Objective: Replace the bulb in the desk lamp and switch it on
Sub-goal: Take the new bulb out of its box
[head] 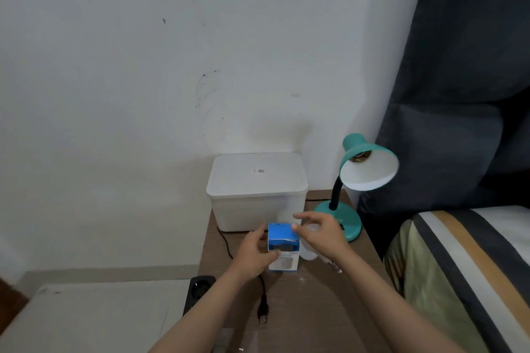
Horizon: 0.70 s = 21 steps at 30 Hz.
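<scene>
A teal desk lamp (348,218) stands at the back right of the small brown table (309,309). Its shade (370,169) tilts toward me, and the socket inside looks bare. A blue and white bulb box (282,249) stands upright in front of me. My left hand (255,255) grips the box's left side. My right hand (321,233) pinches the box's top flap at the right edge. A white bulb (308,249) lies on the table under my right hand, partly hidden. The lamp's black plug (262,312) lies unplugged on the table.
A white lidded plastic bin (256,189) stands against the wall behind the box. A black power strip (198,292) sits at the table's left edge. A striped bed (459,266) and a dark curtain border the right. A pale low surface lies at lower left.
</scene>
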### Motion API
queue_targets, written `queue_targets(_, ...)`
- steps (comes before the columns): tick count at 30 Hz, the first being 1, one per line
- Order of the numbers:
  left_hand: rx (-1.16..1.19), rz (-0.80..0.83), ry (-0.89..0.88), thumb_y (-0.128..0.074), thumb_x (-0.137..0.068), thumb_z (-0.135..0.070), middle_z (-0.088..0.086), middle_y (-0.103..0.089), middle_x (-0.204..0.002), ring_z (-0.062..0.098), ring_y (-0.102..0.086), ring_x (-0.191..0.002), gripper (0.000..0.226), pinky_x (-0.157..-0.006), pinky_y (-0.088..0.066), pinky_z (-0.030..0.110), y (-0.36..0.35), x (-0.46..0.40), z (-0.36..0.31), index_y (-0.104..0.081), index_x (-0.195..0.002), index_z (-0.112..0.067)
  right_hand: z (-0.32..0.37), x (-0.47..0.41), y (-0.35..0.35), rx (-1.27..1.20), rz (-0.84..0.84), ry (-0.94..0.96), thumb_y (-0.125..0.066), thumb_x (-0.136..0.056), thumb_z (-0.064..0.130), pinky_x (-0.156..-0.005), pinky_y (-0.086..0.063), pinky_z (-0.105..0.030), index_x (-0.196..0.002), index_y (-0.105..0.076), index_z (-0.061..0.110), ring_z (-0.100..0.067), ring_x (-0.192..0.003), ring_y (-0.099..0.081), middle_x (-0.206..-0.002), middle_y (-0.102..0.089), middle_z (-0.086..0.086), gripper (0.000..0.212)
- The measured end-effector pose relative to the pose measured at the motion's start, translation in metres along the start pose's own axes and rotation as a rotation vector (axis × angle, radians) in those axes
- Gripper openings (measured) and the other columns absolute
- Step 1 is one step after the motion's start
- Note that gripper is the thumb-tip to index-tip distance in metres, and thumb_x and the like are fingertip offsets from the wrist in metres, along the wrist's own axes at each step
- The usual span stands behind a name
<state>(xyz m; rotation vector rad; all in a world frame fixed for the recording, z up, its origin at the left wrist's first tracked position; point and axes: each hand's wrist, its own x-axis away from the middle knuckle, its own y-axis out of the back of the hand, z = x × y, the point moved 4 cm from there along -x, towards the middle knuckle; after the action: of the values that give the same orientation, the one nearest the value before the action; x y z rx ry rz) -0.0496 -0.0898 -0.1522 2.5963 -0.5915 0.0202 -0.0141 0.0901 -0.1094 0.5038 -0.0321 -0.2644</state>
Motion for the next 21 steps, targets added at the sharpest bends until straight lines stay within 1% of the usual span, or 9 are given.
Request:
queue_targets(1, -0.012, -0.011, -0.021, -0.070, -0.080, -0.016, 0.005, -0.045, -0.131, 0.008, -0.052, -0.107, 0.079, -0.071, -0.048, 0.006, -0.001, 0.001, 0.000, -0.024, -0.145, -0.021, -0.001, 0.002, -0.001, 0.033, 0.001, -0.009, -0.073, -0.076, 0.036, -0.073, -0.046, -0.019, -0.104, -0.069, 0.030, -0.012, -0.100, -0.060, -0.103, -0.066, 0.003, 0.028)
queue_targets(3, -0.047, -0.022, -0.044, -0.068, -0.082, -0.016, 0.004, -0.047, -0.123, 0.009, -0.053, -0.103, 0.072, -0.073, -0.047, 0.007, -0.001, 0.003, 0.000, -0.030, -0.143, -0.024, -0.004, 0.006, -0.003, 0.127, 0.010, -0.035, -0.076, -0.073, 0.037, -0.073, -0.046, -0.018, -0.102, -0.070, 0.028, -0.007, -0.098, -0.058, -0.108, -0.066, 0.005, 0.031)
queue_targets(5, -0.044, -0.028, -0.060, -0.069, -0.081, -0.016, 0.003, -0.050, -0.122, 0.009, -0.053, -0.104, 0.070, -0.075, -0.048, 0.010, -0.001, 0.004, 0.001, -0.034, -0.141, -0.024, -0.007, 0.010, -0.006, 0.200, 0.024, -0.058, -0.079, -0.070, 0.038, -0.072, -0.045, -0.017, -0.103, -0.070, 0.027, -0.006, -0.095, -0.057, -0.112, -0.066, 0.005, 0.036)
queue_targets(8, -0.032, -0.026, -0.075, -0.071, -0.080, -0.017, 0.003, -0.053, -0.127, 0.009, -0.055, -0.107, 0.067, -0.079, -0.050, 0.014, 0.002, 0.003, 0.000, -0.039, -0.139, -0.023, -0.010, 0.014, -0.009, 0.214, 0.028, -0.055, -0.079, -0.069, 0.038, -0.082, -0.049, -0.021, -0.106, -0.069, 0.025, -0.009, -0.103, -0.057, -0.119, -0.064, 0.004, 0.041)
queue_targets(11, -0.030, -0.022, -0.080, -0.071, -0.081, -0.019, 0.000, -0.052, -0.130, 0.007, -0.053, -0.109, 0.064, -0.077, -0.049, 0.011, 0.003, 0.004, 0.001, -0.042, -0.138, -0.023, -0.010, 0.016, -0.009, 0.225, 0.023, -0.044, -0.079, -0.069, 0.038, -0.087, -0.048, -0.023, -0.107, -0.069, 0.026, -0.010, -0.107, -0.057, -0.121, -0.064, 0.004, 0.042)
queue_targets(14, -0.037, -0.011, -0.090, -0.070, -0.082, -0.021, -0.002, -0.050, -0.132, 0.006, -0.051, -0.109, 0.062, -0.070, -0.048, 0.005, 0.003, 0.005, 0.001, -0.042, -0.138, -0.021, -0.012, 0.017, -0.009, 0.243, 0.021, -0.045, -0.079, -0.070, 0.037, -0.085, -0.049, -0.024, -0.107, -0.068, 0.026, -0.009, -0.106, -0.057, -0.118, -0.065, 0.005, 0.040)
queue_targets(16, -0.028, -0.012, -0.078, -0.069, -0.083, -0.021, 0.000, -0.051, -0.131, 0.004, -0.054, -0.103, 0.059, -0.067, -0.047, 0.003, 0.001, 0.006, 0.002, -0.043, -0.137, -0.021, -0.014, 0.018, -0.010, 0.258, 0.007, -0.052, -0.078, -0.070, 0.038, -0.083, -0.051, -0.025, -0.106, -0.069, 0.027, -0.007, -0.101, -0.058, -0.113, -0.067, 0.006, 0.039)
queue_targets(18, -0.029, -0.044, -0.074, -0.068, -0.084, -0.020, 0.002, -0.054, -0.129, 0.003, -0.055, -0.101, 0.055, -0.067, -0.045, 0.002, 0.001, 0.007, 0.003, -0.046, -0.134, -0.020, -0.016, 0.019, -0.011, 0.277, 0.002, -0.054, -0.077, -0.071, 0.039, -0.080, -0.050, -0.023, -0.106, -0.069, 0.026, -0.005, -0.097, -0.059, -0.110, -0.068, 0.007, 0.038)
queue_targets(21, -0.058, -0.098, -0.091, -0.068, -0.084, -0.022, 0.004, -0.055, -0.131, 0.006, -0.052, -0.107, 0.051, -0.069, -0.046, 0.002, -0.001, 0.007, 0.005, -0.049, -0.132, -0.019, -0.016, 0.020, -0.014, 0.309, -0.008, -0.042, -0.074, -0.075, 0.038, -0.081, -0.049, -0.021, -0.108, -0.068, 0.026, -0.005, -0.100, -0.058, -0.113, -0.068, 0.008, 0.036)
